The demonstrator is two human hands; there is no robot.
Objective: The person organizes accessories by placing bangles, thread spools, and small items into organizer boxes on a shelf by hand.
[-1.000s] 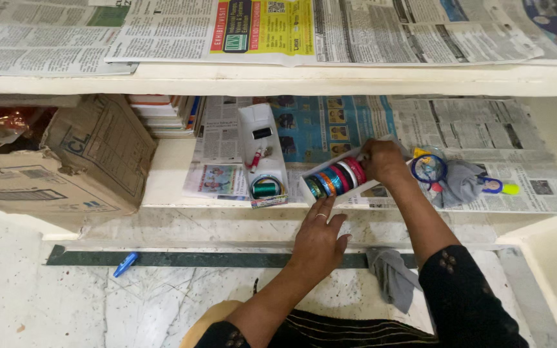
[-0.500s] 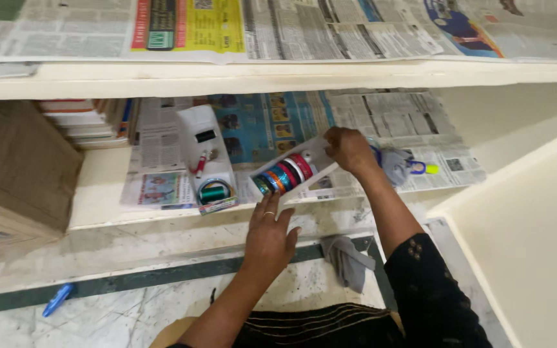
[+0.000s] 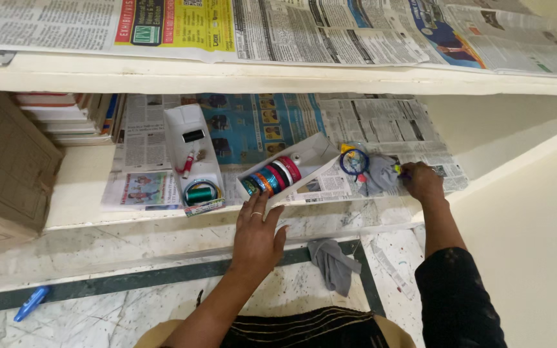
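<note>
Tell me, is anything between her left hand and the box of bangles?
Nothing visible is. The left hand lies on the shelf's front edge, fingertips right at the near end of the white box of coloured bangles. The right hand is off by the grey cloth.

The left hand [image 3: 257, 233] wears a thin silver-coloured ring [image 3: 256, 214] on one finger, and its forearm is bare. The right hand [image 3: 422, 182] shows no ring; its arm is bare up to a black sleeve [image 3: 457, 298] with a small cluster of dark round studs. The black garment [image 3: 311, 328] below bears thin pale stripes
</note>
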